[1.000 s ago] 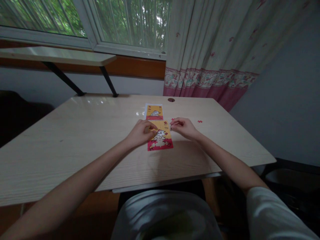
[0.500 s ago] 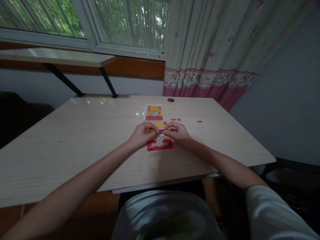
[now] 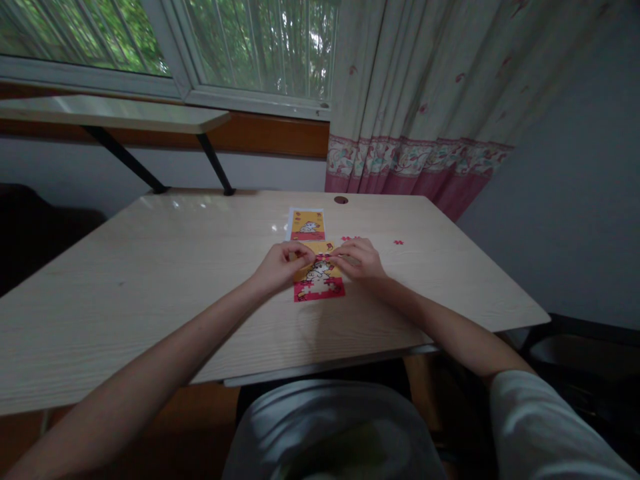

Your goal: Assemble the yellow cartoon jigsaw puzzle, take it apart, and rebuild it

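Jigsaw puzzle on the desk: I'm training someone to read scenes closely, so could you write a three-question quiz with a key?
1. True or false: the picture card lies on the window side of the puzzle.
2. Choose one: the puzzle's gap shows in A) its far yellow edge, B) its red band.
3. Which hand is nearer the loose red pieces on the desk?

Key: 1. True. 2. B. 3. The right hand.

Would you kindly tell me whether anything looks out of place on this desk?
Nothing looks spilled or damaged. The puzzle looks unfinished: a jagged pale gap breaks its red lower band. One red piece lies apart, well right of the other loose pieces.
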Tool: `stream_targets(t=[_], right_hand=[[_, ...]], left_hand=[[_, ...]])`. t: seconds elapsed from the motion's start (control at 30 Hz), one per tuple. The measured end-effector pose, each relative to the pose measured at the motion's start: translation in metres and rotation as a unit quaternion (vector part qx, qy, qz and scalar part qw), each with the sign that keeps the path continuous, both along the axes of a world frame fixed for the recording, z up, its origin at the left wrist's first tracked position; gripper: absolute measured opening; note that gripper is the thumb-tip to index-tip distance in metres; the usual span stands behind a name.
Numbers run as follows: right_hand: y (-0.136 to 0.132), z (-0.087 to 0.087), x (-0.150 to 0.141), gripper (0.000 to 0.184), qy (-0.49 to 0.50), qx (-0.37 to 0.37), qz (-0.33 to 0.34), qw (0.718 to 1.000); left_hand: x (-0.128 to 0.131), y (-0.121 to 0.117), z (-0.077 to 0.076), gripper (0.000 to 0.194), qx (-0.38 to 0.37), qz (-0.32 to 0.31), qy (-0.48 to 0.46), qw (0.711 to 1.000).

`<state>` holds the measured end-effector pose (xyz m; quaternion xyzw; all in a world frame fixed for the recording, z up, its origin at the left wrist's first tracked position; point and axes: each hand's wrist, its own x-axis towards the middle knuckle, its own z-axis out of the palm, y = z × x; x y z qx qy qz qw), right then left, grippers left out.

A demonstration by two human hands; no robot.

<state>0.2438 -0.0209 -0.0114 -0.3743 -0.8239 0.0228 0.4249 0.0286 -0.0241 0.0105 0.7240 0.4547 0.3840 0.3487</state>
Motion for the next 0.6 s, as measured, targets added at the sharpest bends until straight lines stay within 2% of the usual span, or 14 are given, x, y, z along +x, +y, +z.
stream_targets(t=[0.1, 0.17, 0.23, 0.33, 0.43, 0.6], right_hand=[[0.000, 0.003, 0.005, 0.022, -0.005, -0.012, -0.015, 1.000], [-0.001, 0.005, 0.008, 0.019, 0.001, -0.028, 0.001, 1.000], [-0.002, 0.006, 0.009, 0.016, 0.001, -0.068, 0.036, 0.997], [-0.005, 0.008, 0.007, 0.010, -0.031, -0.175, 0.090, 0.980], [-0.008, 0.008, 0.003, 0.007, -0.057, -0.254, 0.102, 0.960], [-0.008, 0.003, -0.003, 0.006, -0.059, -0.279, 0.093, 0.954]], left_hand=[[-0.008, 0.003, 0.005, 0.020, 0.047, 0.011, 0.054, 0.997], [-0.016, 0.006, 0.007, 0.018, 0.095, 0.005, 0.099, 0.991], [-0.024, 0.010, 0.007, 0.019, 0.144, -0.030, 0.141, 0.979], [-0.032, 0.014, 0.006, 0.026, 0.186, -0.114, 0.192, 0.957], [-0.034, 0.015, 0.005, 0.030, 0.202, -0.190, 0.238, 0.931], [-0.030, 0.012, 0.006, 0.030, 0.208, -0.246, 0.275, 0.906]])
